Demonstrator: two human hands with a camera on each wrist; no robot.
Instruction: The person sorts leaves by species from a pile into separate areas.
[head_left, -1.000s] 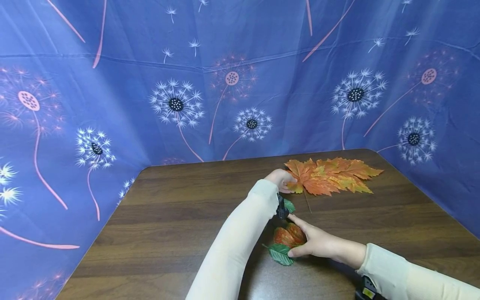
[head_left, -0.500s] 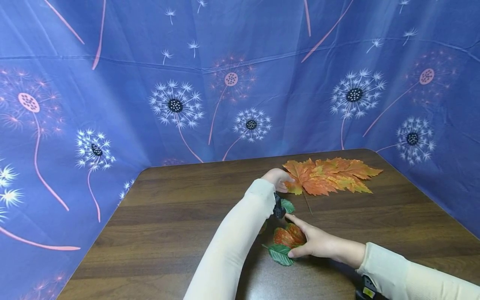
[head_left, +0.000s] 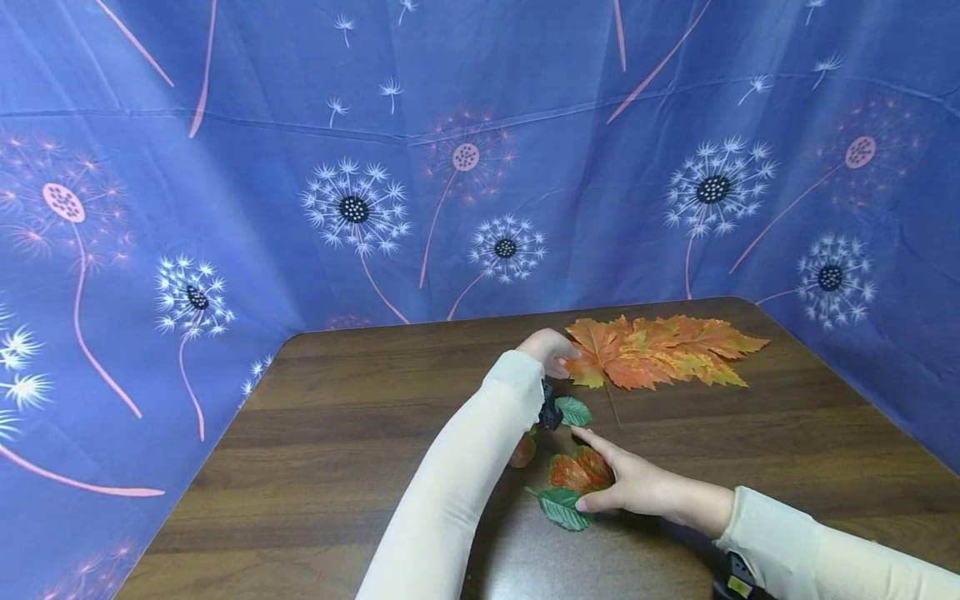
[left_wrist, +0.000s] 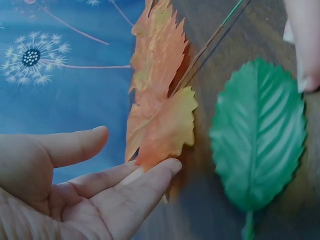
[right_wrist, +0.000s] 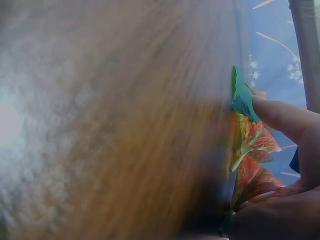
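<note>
Orange leaves (head_left: 660, 354) at the fingers (left_wrist: 142, 193) of the left hand (head_left: 551, 350), contact unclear

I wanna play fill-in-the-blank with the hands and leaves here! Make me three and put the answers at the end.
1. The left hand is beside the jagged, pointed leaves, which are mostly coloured ____.
2. The right hand rests its ____ on the nearer oval green leaf with toothed edges.
3. Behind the brown wood-grain table, the dandelion-patterned fabric has a background coloured ____.

Missing words: orange; thumb; blue.
</note>
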